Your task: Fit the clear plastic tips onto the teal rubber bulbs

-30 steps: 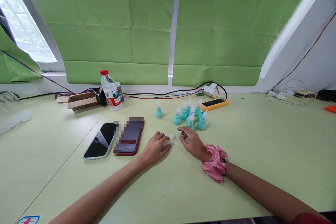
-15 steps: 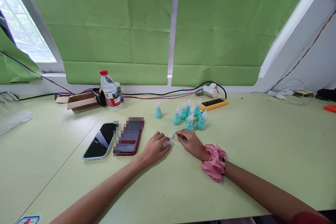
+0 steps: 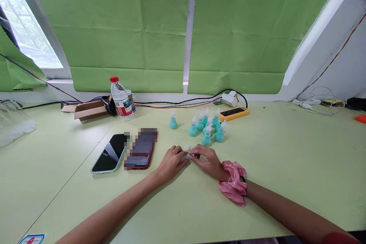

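My left hand [image 3: 173, 163] is closed in a pinch on a small clear plastic piece [image 3: 185, 157] low over the table. From the other side my right hand [image 3: 206, 160] meets it, thumb and forefinger pinched at the same piece; the fingers partly hide it. Just beyond the fingertips lies a small white translucent piece [image 3: 187, 147]. Behind my right hand stand several teal squeeze bulbs with clear nozzles [image 3: 206, 137], grouped together. One more teal bulb [image 3: 173, 122] stands apart to their left.
Two phones [image 3: 110, 154] lie left of my left hand. A red-capped water bottle [image 3: 122, 103] and an open cardboard box [image 3: 90, 111] stand at the back left. A yellow power strip [image 3: 234, 113] lies behind the bulbs, with cables along the wall. Clear plastic items [image 3: 17, 126] sit far left.
My right hand has moved left and slightly towards me, from beside the white piece to the clear piece at my left fingertips. My left hand has shifted slightly right.
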Action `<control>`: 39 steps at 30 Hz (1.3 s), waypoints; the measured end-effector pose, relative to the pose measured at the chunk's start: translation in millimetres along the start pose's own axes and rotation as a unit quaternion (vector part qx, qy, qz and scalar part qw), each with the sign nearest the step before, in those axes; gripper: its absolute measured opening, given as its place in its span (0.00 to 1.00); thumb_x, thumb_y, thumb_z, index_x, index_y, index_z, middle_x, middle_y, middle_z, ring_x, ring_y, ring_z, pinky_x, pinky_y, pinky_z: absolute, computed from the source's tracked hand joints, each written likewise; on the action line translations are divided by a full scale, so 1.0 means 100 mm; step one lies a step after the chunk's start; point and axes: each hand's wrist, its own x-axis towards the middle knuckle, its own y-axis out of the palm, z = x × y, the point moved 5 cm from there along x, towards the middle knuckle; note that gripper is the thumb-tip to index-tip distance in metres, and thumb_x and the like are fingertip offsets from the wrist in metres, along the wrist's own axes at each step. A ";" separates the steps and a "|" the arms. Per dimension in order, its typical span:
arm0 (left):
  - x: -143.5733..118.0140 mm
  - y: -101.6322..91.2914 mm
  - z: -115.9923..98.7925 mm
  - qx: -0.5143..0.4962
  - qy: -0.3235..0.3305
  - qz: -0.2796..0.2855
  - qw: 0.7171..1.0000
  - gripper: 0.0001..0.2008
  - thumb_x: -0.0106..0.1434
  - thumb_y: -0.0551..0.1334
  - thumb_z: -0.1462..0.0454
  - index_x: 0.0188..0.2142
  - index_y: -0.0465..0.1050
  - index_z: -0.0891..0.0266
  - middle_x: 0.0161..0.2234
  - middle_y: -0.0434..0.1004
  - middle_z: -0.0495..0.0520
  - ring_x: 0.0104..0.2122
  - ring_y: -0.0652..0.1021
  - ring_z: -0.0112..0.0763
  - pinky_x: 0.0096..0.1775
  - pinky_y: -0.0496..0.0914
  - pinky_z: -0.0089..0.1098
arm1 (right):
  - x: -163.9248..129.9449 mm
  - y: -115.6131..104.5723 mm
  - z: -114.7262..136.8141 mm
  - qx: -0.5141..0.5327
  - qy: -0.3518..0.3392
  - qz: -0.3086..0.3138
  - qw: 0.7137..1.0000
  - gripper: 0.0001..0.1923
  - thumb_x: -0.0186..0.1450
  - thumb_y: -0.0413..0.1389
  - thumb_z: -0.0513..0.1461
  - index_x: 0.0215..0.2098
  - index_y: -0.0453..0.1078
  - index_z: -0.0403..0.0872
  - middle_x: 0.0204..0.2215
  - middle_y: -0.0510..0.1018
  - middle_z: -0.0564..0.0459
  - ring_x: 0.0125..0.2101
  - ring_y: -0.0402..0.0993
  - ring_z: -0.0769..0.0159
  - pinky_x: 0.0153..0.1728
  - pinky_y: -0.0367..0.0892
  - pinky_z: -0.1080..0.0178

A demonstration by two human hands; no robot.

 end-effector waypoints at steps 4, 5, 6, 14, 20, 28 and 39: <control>0.00 0.02 0.00 -0.001 0.003 0.003 1.000 0.11 0.60 0.51 0.61 0.38 0.68 0.62 0.32 0.66 0.55 0.34 0.66 0.33 0.36 0.64 0.32 | 0.00 0.03 0.01 0.009 -0.014 0.007 1.000 0.05 0.58 0.51 0.35 0.30 0.69 0.46 0.26 0.72 0.50 0.28 0.68 0.68 0.27 0.66 0.66; 0.00 0.02 0.00 -0.001 0.003 0.005 1.000 0.11 0.60 0.51 0.61 0.37 0.68 0.62 0.32 0.66 0.55 0.34 0.66 0.33 0.36 0.64 0.32 | 0.00 0.04 0.00 0.008 -0.016 0.007 1.000 0.05 0.58 0.52 0.35 0.30 0.69 0.46 0.26 0.72 0.50 0.28 0.68 0.68 0.27 0.67 0.65; 0.00 0.02 0.00 -0.001 0.002 0.007 1.000 0.10 0.60 0.52 0.61 0.37 0.68 0.62 0.32 0.66 0.55 0.34 0.66 0.33 0.36 0.64 0.32 | 0.00 0.05 -0.01 0.006 -0.018 0.009 1.000 0.05 0.58 0.52 0.35 0.30 0.70 0.46 0.27 0.73 0.50 0.28 0.68 0.68 0.27 0.67 0.65; 0.00 0.02 0.02 -0.032 -0.017 -0.005 0.999 0.09 0.58 0.54 0.61 0.38 0.65 0.62 0.34 0.68 0.53 0.35 0.67 0.33 0.36 0.64 0.31 | -0.01 0.05 0.04 -0.013 -0.031 0.025 0.999 0.05 0.55 0.53 0.33 0.30 0.70 0.45 0.28 0.72 0.49 0.31 0.67 0.66 0.26 0.66 0.65; 0.00 0.00 0.03 -0.043 -0.018 -0.015 0.999 0.07 0.57 0.56 0.61 0.34 0.63 0.62 0.32 0.69 0.51 0.34 0.69 0.31 0.35 0.64 0.30 | 0.00 0.06 0.04 -0.027 -0.026 0.046 0.998 0.05 0.56 0.52 0.33 0.31 0.68 0.45 0.29 0.71 0.49 0.31 0.67 0.66 0.28 0.66 0.65; 0.00 -0.02 0.01 -0.035 -0.004 -0.015 0.999 0.07 0.58 0.55 0.61 0.32 0.65 0.62 0.29 0.70 0.52 0.33 0.69 0.31 0.34 0.63 0.29 | -0.03 0.07 0.03 -0.046 -0.058 0.041 0.996 0.06 0.58 0.51 0.34 0.32 0.69 0.47 0.28 0.70 0.50 0.32 0.66 0.67 0.31 0.66 0.64; 0.00 -0.08 0.01 -0.079 -0.014 -0.025 0.996 0.06 0.56 0.56 0.64 0.32 0.68 0.63 0.29 0.71 0.53 0.32 0.70 0.30 0.34 0.64 0.27 | -0.09 0.12 0.09 -0.198 -0.126 0.086 0.968 0.10 0.57 0.49 0.31 0.36 0.66 0.44 0.33 0.70 0.47 0.34 0.63 0.63 0.32 0.64 0.60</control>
